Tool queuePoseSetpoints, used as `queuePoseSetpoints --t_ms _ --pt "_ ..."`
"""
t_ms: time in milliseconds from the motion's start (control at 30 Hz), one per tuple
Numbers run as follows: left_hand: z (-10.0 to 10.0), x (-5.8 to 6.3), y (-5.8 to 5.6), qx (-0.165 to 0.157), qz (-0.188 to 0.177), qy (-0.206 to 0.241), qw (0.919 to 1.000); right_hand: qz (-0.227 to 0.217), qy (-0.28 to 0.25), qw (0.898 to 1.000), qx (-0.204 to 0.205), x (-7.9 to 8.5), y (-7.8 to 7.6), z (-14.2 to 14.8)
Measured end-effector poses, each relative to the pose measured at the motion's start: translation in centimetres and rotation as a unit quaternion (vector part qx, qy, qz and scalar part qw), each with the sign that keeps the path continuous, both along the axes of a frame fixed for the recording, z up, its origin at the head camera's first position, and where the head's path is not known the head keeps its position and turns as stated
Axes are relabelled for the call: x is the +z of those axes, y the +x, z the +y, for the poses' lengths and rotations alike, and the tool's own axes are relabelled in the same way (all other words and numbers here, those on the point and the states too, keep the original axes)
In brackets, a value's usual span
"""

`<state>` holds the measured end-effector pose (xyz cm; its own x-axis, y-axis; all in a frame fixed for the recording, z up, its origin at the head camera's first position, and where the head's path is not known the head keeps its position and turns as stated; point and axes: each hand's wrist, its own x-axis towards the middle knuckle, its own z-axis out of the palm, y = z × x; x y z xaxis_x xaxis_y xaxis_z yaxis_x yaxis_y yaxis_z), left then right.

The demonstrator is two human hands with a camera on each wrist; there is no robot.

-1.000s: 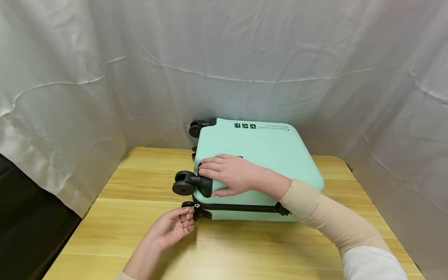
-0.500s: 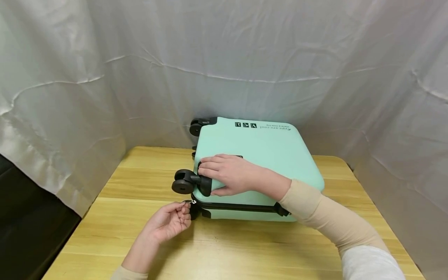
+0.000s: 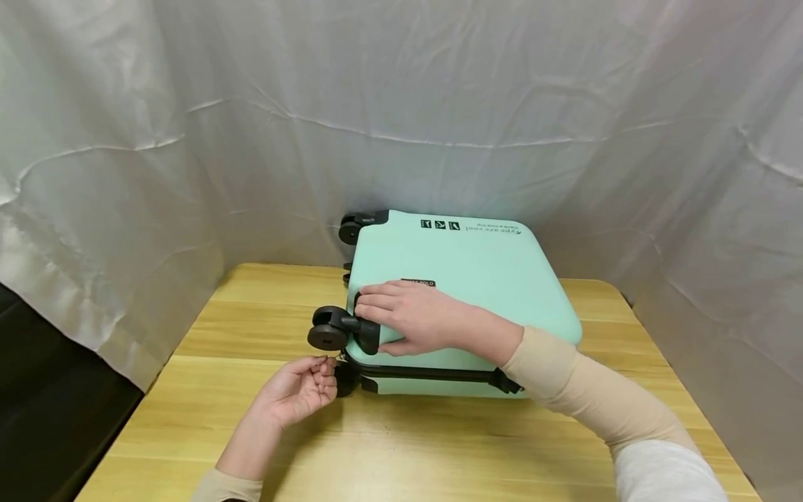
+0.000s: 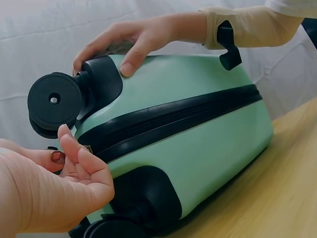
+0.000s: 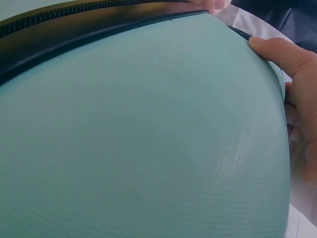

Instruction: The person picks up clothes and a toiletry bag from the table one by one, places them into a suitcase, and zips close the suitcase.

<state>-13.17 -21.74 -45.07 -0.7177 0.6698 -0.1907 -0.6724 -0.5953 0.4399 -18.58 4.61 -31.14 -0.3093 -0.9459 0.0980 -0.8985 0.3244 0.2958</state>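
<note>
A mint-green suitcase (image 3: 477, 272) lies flat on the table, its black wheels pointing left. At its near left corner my left hand (image 3: 295, 392) pinches a small metal zipper pull (image 4: 88, 148) between thumb and finger; the fingertips cover most of it. The black zipper (image 4: 173, 116) runs along the near side and looks closed there. My right hand (image 3: 414, 315) grips the case's corner beside the upper near wheel (image 3: 328, 328). Its thumb lies on the near side and its fingers reach over the wheel's black corner guard (image 4: 105, 79).
The wooden table (image 3: 439, 446) extends in front of the case and to its left. Pale curtains (image 3: 401, 104) hang behind and on both sides. A dark surface (image 3: 56, 411) lies beyond the table's left edge. Another black wheel (image 3: 345, 378) sits low, close to my left hand.
My left hand has drawn the zipper pull a little left and away from me, round the corner towards the wheel end. The right hand has stayed on the corner, and the case has hardly moved.
</note>
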Motion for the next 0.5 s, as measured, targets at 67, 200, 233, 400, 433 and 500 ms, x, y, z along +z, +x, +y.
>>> queuePoseSetpoints --t_ms 67,200,233,400,433,500 --pt "-0.14 0.08 -0.14 -0.002 -0.002 -0.003 1.0000 -0.002 0.001 1.000 -0.004 -0.06 0.05 -0.02" --pt "-0.18 0.11 -0.24 -0.002 -0.008 0.005 1.0000 -0.010 0.003 1.000 -0.013 -0.09 0.09 -0.08" --pt "-0.12 0.05 -0.24 -0.003 -0.007 0.005 1.0000 -0.013 0.002 1.000 -0.014 -0.07 0.13 -0.07" --pt "0.25 -0.12 -0.36 -0.013 0.019 -0.018 0.9996 -0.008 -0.017 1.000 -0.011 -0.26 0.25 0.10" --pt "0.24 -0.10 -0.42 -0.016 0.028 -0.027 0.9991 -0.004 -0.024 1.000 -0.005 -0.36 0.20 0.07" --pt "0.18 -0.06 -0.45 -0.018 0.046 -0.046 0.9977 0.007 -0.037 0.999 0.007 -0.53 0.06 -0.09"
